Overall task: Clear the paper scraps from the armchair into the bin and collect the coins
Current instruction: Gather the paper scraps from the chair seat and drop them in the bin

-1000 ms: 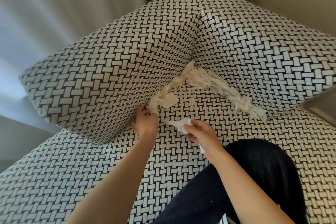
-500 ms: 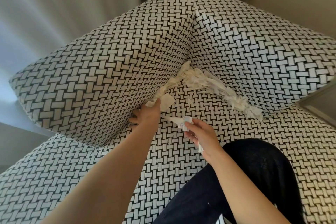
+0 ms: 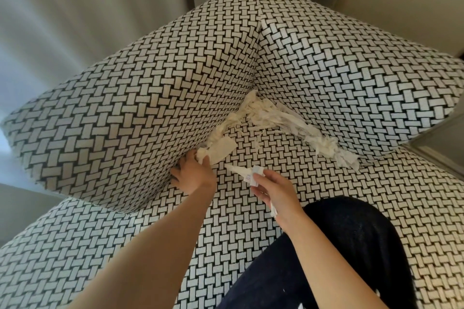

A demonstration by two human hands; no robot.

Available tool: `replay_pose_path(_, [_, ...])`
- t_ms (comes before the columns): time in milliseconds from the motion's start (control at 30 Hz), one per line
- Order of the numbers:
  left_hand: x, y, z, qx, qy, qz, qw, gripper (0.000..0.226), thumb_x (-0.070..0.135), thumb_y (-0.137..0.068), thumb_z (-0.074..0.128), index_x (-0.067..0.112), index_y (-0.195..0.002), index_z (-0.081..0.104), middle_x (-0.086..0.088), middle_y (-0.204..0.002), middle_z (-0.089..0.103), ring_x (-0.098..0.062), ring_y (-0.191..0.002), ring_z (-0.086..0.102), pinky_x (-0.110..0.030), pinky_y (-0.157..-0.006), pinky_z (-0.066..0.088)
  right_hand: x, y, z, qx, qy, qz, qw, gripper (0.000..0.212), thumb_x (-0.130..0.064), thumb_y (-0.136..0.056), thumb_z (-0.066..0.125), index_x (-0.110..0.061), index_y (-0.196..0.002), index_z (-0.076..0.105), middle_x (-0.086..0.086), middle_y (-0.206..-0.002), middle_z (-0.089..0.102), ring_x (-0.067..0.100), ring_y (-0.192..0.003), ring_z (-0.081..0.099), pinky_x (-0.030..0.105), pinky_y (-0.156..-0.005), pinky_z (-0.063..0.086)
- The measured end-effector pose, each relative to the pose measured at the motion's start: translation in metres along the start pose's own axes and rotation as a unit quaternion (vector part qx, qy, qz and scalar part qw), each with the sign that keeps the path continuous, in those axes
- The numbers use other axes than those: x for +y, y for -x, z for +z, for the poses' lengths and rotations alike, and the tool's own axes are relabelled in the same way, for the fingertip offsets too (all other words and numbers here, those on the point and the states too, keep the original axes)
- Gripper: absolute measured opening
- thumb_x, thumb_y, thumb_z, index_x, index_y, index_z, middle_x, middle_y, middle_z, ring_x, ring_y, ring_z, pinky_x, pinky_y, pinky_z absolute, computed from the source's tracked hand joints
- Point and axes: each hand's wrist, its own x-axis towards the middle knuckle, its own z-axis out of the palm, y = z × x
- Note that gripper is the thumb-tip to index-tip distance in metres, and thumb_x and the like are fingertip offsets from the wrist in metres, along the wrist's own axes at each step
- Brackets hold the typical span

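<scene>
I have only the head view, looking down into the back corner of the armchair (image 3: 150,108). The right hand (image 3: 273,190) pinches a wad of strips (image 3: 257,173) between thumb and fingers just above the seat, with a tail of paper hanging out below the palm. The left hand (image 3: 194,175) is at the crease where the side cushion meets the seat, fingers splayed against the fabric and thumb touching the near end of the paper scraps (image 3: 288,128). I cannot tell whether it has closed on any. The scraps lie loose and shredded along both creases out from the corner. I see three risks. The pile looks light and tangled, so a quick pull could tear it and scatter bits across the seat, or push them deeper into the crease. The right hand's wad could shed its dangling tail. Any coins hidden underneath could be swept up with the paper or knocked further into the gap. Neither coins nor bin are in view, so the carry past the dark-trousered knee (image 3: 339,246) would start blind.
</scene>
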Motion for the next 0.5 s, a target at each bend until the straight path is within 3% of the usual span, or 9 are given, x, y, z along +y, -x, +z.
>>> replay_pose_path(133, [0.0, 0.009, 0.004, 0.025, 0.009, 0.023, 0.999, 0.04, 0.039, -0.091, 0.051, 0.033, -0.131, 0.045, -0.001, -0.135, 0.05, -0.032, -0.128, 0.032, -0.046, -0.103, 0.026, 0.0, -0.001, 0.0, 0.008, -0.006, 0.002, 1.0, 0.011, -0.006, -0.088, 0.062, -0.015, -0.09, 0.067, 0.01, -0.102, 0.068, 0.019, -0.091, 0.063, 0.033, -0.088, 0.053])
replay_pose_path(233, [0.005, 0.001, 0.002, -0.007, 0.002, 0.024, 1.0, 0.04, 0.038, -0.092, 0.05, 0.036, -0.132, 0.045, -0.002, -0.137, 0.048, -0.032, -0.131, 0.029, -0.05, -0.105, 0.023, 0.0, -0.001, -0.001, 0.007, -0.011, 0.002, 1.0, 0.01, -0.007, -0.088, 0.062, -0.014, -0.092, 0.067, 0.011, -0.105, 0.068, 0.018, -0.092, 0.063, 0.03, -0.085, 0.054])
replay_pose_path(367, [0.014, -0.011, -0.003, -0.044, 0.05, -0.011, 0.998, 0.03, 0.037, -0.092, 0.051, 0.029, -0.12, 0.056, -0.004, -0.125, 0.057, -0.027, -0.123, 0.041, -0.048, -0.104, 0.023, -0.001, -0.002, -0.003, 0.007, -0.033, 0.011, 0.999, 0.011, -0.008, -0.087, 0.063, -0.011, -0.097, 0.067, 0.01, -0.103, 0.068, 0.016, -0.086, 0.063, 0.026, -0.078, 0.055])
replay_pose_path(500, [0.01, -0.009, -0.005, -0.025, 0.09, -0.009, 0.996, 0.026, 0.033, -0.093, 0.05, 0.027, -0.116, 0.06, -0.003, -0.119, 0.061, -0.025, -0.116, 0.049, -0.043, -0.105, 0.023, -0.001, -0.004, -0.004, 0.011, -0.07, 0.026, 0.997, 0.016, -0.007, -0.086, 0.064, -0.007, -0.102, 0.066, 0.01, -0.099, 0.069, 0.015, -0.081, 0.063, 0.025, -0.074, 0.054])
